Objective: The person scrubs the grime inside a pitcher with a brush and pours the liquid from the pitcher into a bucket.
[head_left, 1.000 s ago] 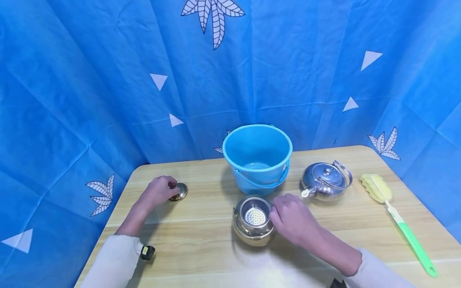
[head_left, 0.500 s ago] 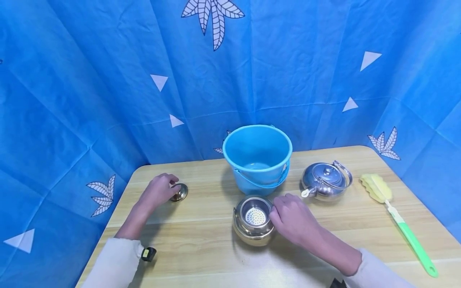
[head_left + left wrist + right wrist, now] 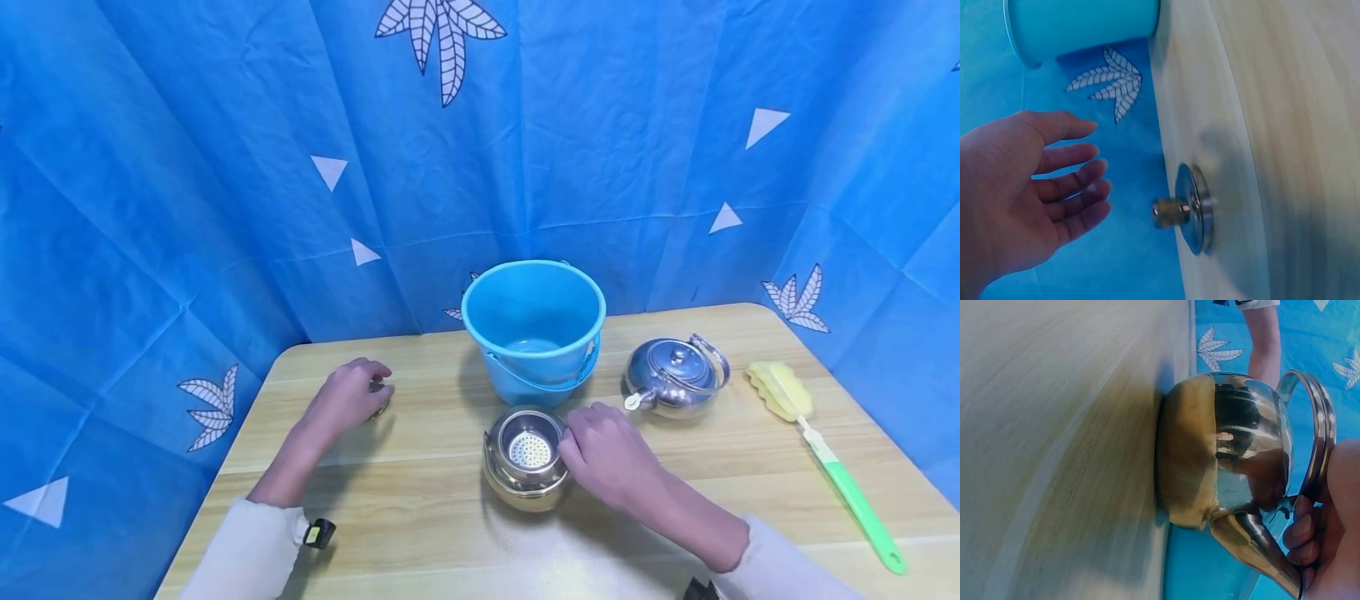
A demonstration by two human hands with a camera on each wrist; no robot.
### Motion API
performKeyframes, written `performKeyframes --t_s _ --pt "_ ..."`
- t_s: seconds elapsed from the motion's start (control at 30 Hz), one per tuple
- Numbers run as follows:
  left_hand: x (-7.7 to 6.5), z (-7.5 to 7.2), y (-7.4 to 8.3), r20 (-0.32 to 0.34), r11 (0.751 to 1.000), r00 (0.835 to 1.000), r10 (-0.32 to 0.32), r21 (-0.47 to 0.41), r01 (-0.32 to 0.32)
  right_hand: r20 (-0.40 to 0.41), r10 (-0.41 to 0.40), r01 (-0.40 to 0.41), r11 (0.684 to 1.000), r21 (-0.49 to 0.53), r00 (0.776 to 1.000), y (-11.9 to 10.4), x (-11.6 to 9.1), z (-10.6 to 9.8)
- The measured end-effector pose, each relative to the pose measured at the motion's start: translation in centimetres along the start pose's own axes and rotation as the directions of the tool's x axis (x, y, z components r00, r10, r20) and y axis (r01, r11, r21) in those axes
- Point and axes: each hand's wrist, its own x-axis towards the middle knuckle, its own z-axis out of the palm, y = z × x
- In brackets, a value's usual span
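Note:
In the left wrist view, my left hand [image 3: 1041, 181] has its fingers relaxed and apart from the metal lid [image 3: 1192, 219]. The lid lies on the wooden table, its knob facing the fingers; in the head view the hand [image 3: 354, 398] covers most of it. A shiny teapot [image 3: 527, 479] without its lid stands at the middle, a perforated strainer [image 3: 529, 450] inside its mouth. My right hand [image 3: 611, 458] grips it on its right side. In the right wrist view, those fingers curl by the teapot's handle [image 3: 1319, 431], close over the spout [image 3: 1254, 544].
Behind the teapot stands a blue bucket [image 3: 536, 367]. A second metal teapot [image 3: 675, 387] with its lid on is to the right. Farther right lies a brush [image 3: 825, 462] with a yellow sponge head and green handle. A blue curtain [image 3: 600, 125] surrounds the table [image 3: 420, 533].
My left hand has let go of the lid's knob and moved slightly right, now covering most of the lid in the head view. The right hand and the teapot have stayed put.

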Motion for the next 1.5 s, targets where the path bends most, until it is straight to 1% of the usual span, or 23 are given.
performKeyframes --t_s 0.23,0.4,0.5,0.63,0.77,0.87,1.07,1.17,1.33,1.5 --pt "-0.4 -0.2 2.4 -0.014 0.995 0.995 0.096 0.033 -0.095 -0.002 -0.01 0.01 1.0 0.003 1.0 -0.1 0.0 0.1" --pt "-0.7 -0.5 4.8 -0.022 0.99 0.99 0.137 0.045 -0.136 0.006 -0.004 0.004 1.0 0.003 1.0 0.0 0.0 0.1" --pt "-0.9 -0.7 6.3 -0.033 0.982 0.983 0.179 0.06 -0.177 0.005 -0.005 0.005 1.0 0.002 1.0 0.0 0.0 0.1" --pt "-1.1 -0.9 8.2 -0.048 0.968 0.968 0.245 0.071 -0.241 0.003 -0.003 0.003 1.0 0.0 1.0 0.0 0.0 0.0" --pt "-1.2 -1.0 9.7 -0.062 0.955 0.954 0.293 0.074 -0.288 0.003 -0.001 0.001 1.0 0.0 1.0 0.0 0.0 0.0" --pt "-1.2 -0.9 10.5 -0.058 0.949 0.949 0.309 0.086 -0.304 -0.001 -0.005 0.005 1.0 0.001 1.0 0.0 0.0 0.0" --pt "-1.2 -0.7 11.7 -0.005 0.945 0.949 0.316 0.089 -0.315 -0.009 -0.008 0.008 1.0 0.003 1.0 0.1 0.0 0.1" --pt "-1.3 -0.6 12.1 0.011 0.941 0.944 0.329 0.084 -0.329 -0.008 -0.007 0.007 1.0 0.001 1.0 0.1 0.0 0.1" --pt "-1.3 -0.3 12.6 0.026 0.926 0.929 0.37 0.064 -0.371 -0.001 -0.007 0.007 1.0 -0.005 1.0 0.1 0.1 0.1" --pt "-1.2 0.0 13.2 0.065 0.914 0.916 0.396 0.062 -0.4 -0.008 -0.01 0.01 1.0 0.001 1.0 0.1 0.1 0.1"
